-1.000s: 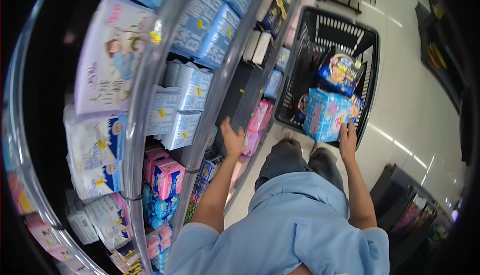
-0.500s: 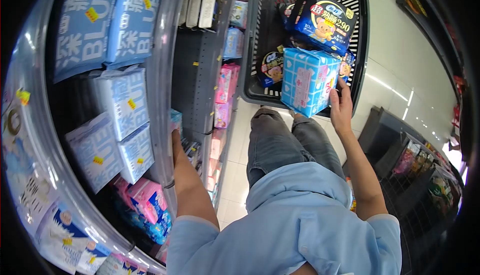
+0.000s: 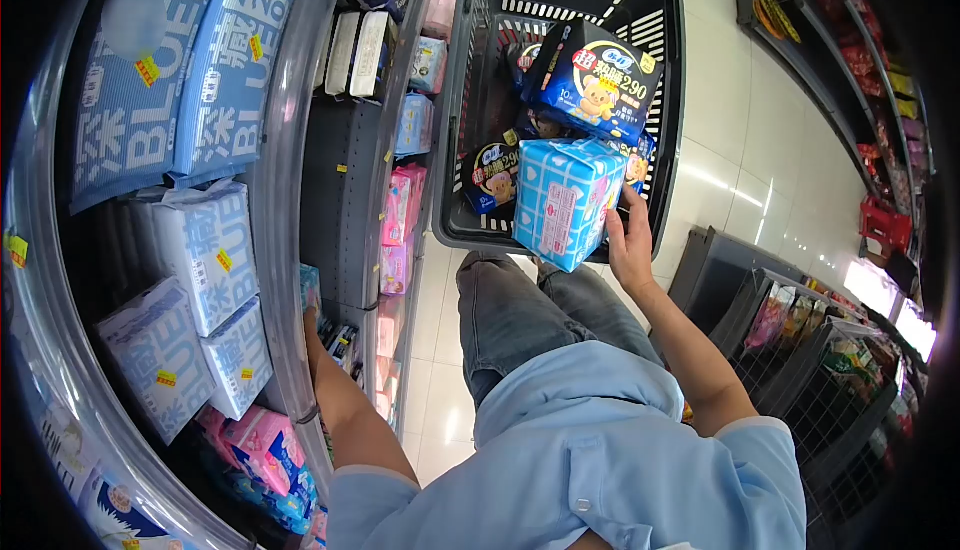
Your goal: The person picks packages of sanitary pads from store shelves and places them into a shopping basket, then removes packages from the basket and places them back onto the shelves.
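Head cam rn: right hand (image 3: 632, 245) is touching the right edge of a light-blue checked pack (image 3: 565, 200), prob steadying it, since the pack is sitting tilted over the near rim of the black basket (image 3: 668, 115). Fingers are looking slightly bent, but can't tell if they're really gripping or just resting. Navy packs (image 3: 598, 80) are lying behind and under it, so they're prob propping it up, imo.

Left hand (image 3: 310, 320) is reaching into the shelf by a small teal pack (image 3: 309, 288); the clear shelf edge (image 3: 268, 160) is hiding most of it, so no idea re grip.

FYI, pale-blue "BLUE" packs (image 3: 212, 255) are crowding the shelves on the left, jeans legs (image 3: 530, 325) are standing right up against the basket's near end, and a wire rack (image 3: 795, 420) is blocking the lower right.
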Available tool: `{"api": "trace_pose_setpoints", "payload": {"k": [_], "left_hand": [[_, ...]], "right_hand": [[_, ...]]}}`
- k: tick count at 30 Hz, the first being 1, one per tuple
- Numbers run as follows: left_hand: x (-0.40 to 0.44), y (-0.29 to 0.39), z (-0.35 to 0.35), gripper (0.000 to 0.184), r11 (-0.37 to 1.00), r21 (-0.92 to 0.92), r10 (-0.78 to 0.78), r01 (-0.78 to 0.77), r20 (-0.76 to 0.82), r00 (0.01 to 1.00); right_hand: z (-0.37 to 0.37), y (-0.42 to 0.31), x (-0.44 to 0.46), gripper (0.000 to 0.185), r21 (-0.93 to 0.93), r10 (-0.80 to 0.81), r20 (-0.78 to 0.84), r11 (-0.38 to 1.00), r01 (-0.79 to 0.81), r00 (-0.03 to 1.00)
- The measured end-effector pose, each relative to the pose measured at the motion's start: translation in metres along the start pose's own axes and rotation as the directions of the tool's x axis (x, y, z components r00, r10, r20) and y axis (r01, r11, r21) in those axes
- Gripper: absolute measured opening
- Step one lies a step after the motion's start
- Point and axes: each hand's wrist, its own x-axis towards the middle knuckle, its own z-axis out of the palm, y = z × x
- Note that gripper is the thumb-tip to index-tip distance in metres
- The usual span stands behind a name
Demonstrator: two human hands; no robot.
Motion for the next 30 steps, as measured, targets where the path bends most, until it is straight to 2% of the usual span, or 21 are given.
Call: {"api": "trace_pose_setpoints", "payload": {"k": [3, 5, 10, 14, 17, 19, 21, 24, 27, 30], "left_hand": [[0.001, 0.0, 0.004, 0.068, 0.998, -0.033, 0.05, -0.049, 0.012, 0.999], [-0.003, 0.004, 0.001, 0.068, 1.0, -0.021, 0.015, -0.015, 0.028, 0.999], [-0.049, 0.067, -0.046, 0.092, 0.973, 0.034, -0.229, 0.227, 0.143, 0.963], [-0.045, 0.064, -0.03, 0.093, 0.958, 0.044, -0.283, 0.282, 0.018, 0.959], [-0.072, 0.088, -0.046, 0.076, 0.974, 0.025, -0.225, 0.226, -0.04, 0.973], [-0.083, 0.09, -0.043, 0.068, 0.994, 0.022, -0.102, 0.106, -0.15, 0.983], [-0.084, 0.073, -0.017, 0.069, 0.996, 0.052, 0.079, -0.066, -0.326, 0.942], [-0.107, 0.081, -0.014, 0.073, 0.974, -0.16, 0.116, -0.16, -0.256, 0.96], [-0.148, 0.09, -0.017, 0.071, 0.913, -0.315, 0.174, -0.261, -0.278, 0.945], [-0.186, 0.089, -0.017, 0.068, 0.736, -0.595, 0.2, -0.323, -0.264, 0.944]], "right_hand": [[-0.001, -0.001, 0.001, 0.046, 0.013, -0.007, 0.007, 1.0, 0.007, 1.0], [-0.001, -0.001, 0.0, 0.046, 0.011, -0.028, -0.003, 1.0, 0.028, 1.0], [-0.002, -0.002, 0.001, 0.046, 0.021, -0.03, 0.001, 0.999, 0.03, 1.0], [-0.004, -0.004, 0.001, 0.046, 0.027, -0.037, 0.006, 0.999, 0.037, 0.999], [-0.004, 0.0, 0.001, 0.047, 0.024, -0.043, 0.015, 0.999, 0.043, 0.999], [-0.004, 0.0, 0.001, 0.047, 0.008, -0.057, 0.015, 0.998, 0.057, 0.998], [-0.005, -0.003, 0.001, 0.047, 0.015, -0.05, 0.023, 0.999, 0.05, 0.998], [-0.004, 0.0, 0.001, 0.047, 0.037, -0.051, 0.025, 0.998, 0.05, 0.998], [-0.004, 0.002, 0.001, 0.047, 0.018, -0.082, 0.012, 0.996, 0.082, 0.997], [-0.007, 0.0, 0.0, 0.047, 0.063, -0.067, 0.023, 0.996, 0.065, 0.997]]}}
